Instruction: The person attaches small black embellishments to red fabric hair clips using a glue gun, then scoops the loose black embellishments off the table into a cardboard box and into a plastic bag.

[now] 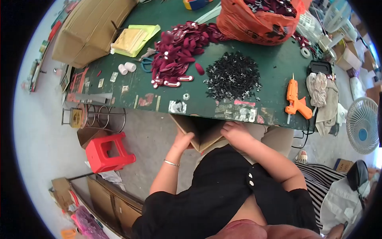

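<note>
Below the front edge of the green table (274,65), a cardboard box (211,139) sits at my lap, partly under the tabletop. My left hand (184,140) grips its left side wall. On the right side, my right hand (235,133) has its fingers curled over the rim. The box's inside is dark and its contents are hidden. Above it on the table lie a pile of dark red fabric pieces (175,51) and a heap of small black parts (232,75). An orange glue gun (296,101) rests to the right.
An orange-red plastic bag (254,24) stands at the back. A large carton (91,32), blue scissors (146,64) and white spools (126,68) are at the left. A red stool (109,153) stands on the floor; a fan (362,125) and another person's striped clothing (312,175) are at right.
</note>
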Demonstrator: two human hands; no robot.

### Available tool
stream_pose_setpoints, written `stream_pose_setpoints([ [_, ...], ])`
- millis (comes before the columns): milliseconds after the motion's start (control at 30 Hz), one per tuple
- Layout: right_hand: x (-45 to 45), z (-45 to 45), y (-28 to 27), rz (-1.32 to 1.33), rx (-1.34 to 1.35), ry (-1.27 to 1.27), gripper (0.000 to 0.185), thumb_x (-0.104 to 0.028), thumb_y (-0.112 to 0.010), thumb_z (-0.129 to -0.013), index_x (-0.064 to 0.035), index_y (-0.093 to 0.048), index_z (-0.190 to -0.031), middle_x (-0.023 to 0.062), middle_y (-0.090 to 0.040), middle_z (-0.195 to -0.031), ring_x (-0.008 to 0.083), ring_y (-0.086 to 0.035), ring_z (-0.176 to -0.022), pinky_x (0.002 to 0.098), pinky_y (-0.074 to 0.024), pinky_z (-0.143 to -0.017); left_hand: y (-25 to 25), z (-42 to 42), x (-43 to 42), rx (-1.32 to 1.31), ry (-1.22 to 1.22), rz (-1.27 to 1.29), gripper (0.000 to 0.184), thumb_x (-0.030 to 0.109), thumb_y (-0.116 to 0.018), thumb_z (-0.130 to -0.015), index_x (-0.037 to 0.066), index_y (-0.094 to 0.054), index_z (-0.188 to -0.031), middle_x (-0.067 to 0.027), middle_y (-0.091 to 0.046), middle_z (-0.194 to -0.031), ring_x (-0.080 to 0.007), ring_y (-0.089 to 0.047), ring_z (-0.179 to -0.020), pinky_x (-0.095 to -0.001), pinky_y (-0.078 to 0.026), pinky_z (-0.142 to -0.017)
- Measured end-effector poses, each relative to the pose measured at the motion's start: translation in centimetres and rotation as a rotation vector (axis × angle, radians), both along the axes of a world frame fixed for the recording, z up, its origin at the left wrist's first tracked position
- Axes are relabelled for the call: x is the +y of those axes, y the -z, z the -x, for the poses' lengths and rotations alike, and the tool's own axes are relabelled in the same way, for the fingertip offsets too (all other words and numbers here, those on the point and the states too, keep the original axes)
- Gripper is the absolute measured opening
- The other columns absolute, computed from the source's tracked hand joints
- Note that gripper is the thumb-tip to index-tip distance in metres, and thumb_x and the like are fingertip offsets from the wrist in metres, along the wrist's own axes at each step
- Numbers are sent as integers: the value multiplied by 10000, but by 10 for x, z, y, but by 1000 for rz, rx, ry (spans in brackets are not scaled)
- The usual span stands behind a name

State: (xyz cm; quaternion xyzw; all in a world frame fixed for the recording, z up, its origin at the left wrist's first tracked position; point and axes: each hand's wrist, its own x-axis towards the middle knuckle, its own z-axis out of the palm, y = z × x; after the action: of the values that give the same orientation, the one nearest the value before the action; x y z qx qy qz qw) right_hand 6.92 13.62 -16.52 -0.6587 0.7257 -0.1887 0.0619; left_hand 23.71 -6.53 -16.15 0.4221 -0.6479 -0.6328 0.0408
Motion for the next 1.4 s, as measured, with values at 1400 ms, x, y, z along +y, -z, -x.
stream_pose_setpoints([
  [1400,-73,-10,-84,541,-258,286,211,-89,-703,-731,-51,-550,-871,103,-515,-986,307,-518,-976,393,-447,-820,11,-16,3,74,53,-183,830,-53,-460,-710,36,-90,-1448,-186,-389,-1342,-284,-458,-1216,-376,-484,-925],
])
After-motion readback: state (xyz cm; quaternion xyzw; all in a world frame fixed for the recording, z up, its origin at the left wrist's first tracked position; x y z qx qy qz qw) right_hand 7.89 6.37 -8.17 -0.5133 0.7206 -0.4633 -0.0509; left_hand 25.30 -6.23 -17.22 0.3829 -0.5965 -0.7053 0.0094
